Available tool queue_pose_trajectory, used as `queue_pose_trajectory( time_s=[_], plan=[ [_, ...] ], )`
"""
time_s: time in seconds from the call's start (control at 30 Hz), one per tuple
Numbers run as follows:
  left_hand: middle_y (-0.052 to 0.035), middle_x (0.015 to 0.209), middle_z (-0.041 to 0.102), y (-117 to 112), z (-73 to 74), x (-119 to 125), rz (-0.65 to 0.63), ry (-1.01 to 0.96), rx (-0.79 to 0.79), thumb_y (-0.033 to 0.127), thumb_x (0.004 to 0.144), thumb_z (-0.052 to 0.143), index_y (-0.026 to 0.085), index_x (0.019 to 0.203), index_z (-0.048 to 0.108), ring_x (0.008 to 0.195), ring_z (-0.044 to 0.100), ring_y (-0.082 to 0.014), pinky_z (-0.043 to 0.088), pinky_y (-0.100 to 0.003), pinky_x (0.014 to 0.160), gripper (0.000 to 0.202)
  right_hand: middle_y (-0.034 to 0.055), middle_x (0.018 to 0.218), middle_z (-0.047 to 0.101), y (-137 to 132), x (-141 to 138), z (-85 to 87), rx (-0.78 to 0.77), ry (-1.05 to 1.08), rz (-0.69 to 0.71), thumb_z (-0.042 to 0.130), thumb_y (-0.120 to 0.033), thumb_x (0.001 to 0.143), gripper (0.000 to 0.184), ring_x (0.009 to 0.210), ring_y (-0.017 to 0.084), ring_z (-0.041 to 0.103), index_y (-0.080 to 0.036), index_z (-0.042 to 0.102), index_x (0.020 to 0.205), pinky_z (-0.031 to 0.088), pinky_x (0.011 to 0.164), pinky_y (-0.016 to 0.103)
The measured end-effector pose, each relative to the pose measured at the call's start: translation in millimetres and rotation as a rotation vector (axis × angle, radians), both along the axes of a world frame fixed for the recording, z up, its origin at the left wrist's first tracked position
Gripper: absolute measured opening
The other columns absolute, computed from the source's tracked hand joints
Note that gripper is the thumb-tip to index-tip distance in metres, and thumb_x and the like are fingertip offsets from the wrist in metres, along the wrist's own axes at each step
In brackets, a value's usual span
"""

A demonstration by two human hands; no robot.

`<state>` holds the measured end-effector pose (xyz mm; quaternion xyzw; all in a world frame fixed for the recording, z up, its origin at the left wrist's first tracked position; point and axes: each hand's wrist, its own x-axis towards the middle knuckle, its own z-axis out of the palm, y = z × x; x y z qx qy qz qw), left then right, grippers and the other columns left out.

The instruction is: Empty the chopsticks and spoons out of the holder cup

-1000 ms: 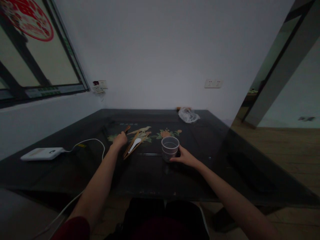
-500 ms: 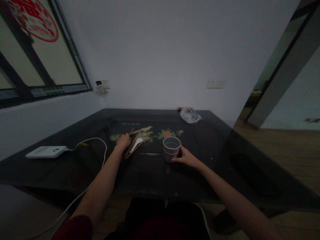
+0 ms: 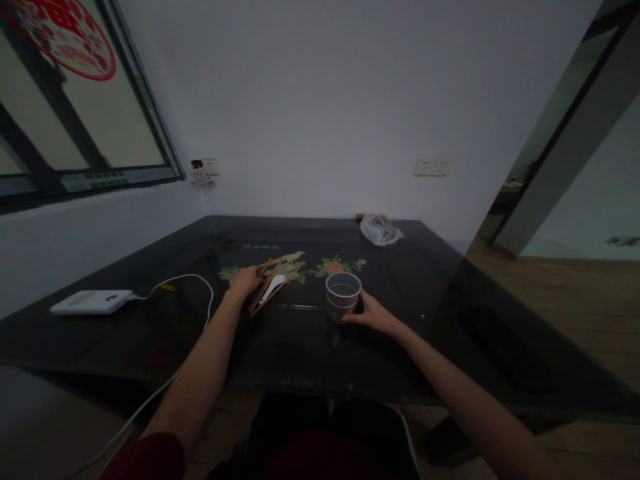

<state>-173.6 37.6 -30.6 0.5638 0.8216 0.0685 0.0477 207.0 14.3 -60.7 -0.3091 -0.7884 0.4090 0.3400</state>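
The red sticker at upper left is cut off by the frame's edge. The right hand loses its fingertips behind the cup. The left hand and its grip on the chopsticks are too small to make out, as are the contents of the bag.

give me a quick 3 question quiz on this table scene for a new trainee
1. True or false: the right hand holds the plastic cup, which stands upright on the table.
2. What lies among the chopsticks beside the left hand? A) a white spoon B) a metal fork C) a knife
3. Fill in: at the table's far edge lies a crumpled ___.
Key: 1 true; 2 A; 3 plastic bag.
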Motion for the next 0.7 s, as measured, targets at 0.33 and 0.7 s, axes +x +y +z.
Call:
queue_pose_trajectory(
  time_s=[0.33, 0.7],
  plan=[
    [-0.0115, 0.124, 0.061, 0.8, 3.2, -12.3, 0.064, -0.061, -0.013, 0.051, 0.082, 0.048, 0.024, 0.12, 0.059, 0.11, 0.058, -0.0308, 0.047, -0.036, 0.084, 0.048, 0.0139, 0.135, 0.05, -0.5, 0.7, 0.2, 0.023, -0.013, -0.011, 0.081, -0.037, 0.061, 0.089, 0.126, 0.029, 0.045, -0.018, 0.038, 0.137, 0.03, 0.109, 0.046],
    [-0.0091, 0.121, 0.064, 10.5, -7.5, -29.1, 0.036, -0.051, -0.03, 0.047, 0.079, 0.057, 0.022, 0.116, 0.061, 0.107, 0.06, -0.0264, 0.048, -0.028, 0.078, 0.046, 0.0136, 0.134, 0.051, 0.6, 1.8, 0.1, 0.035, -0.022, -0.002, 0.081, -0.038, 0.062, 0.086, 0.125, 0.029, 0.047, -0.018, 0.04, 0.135, 0.032, 0.108, 0.046]
  ],
)
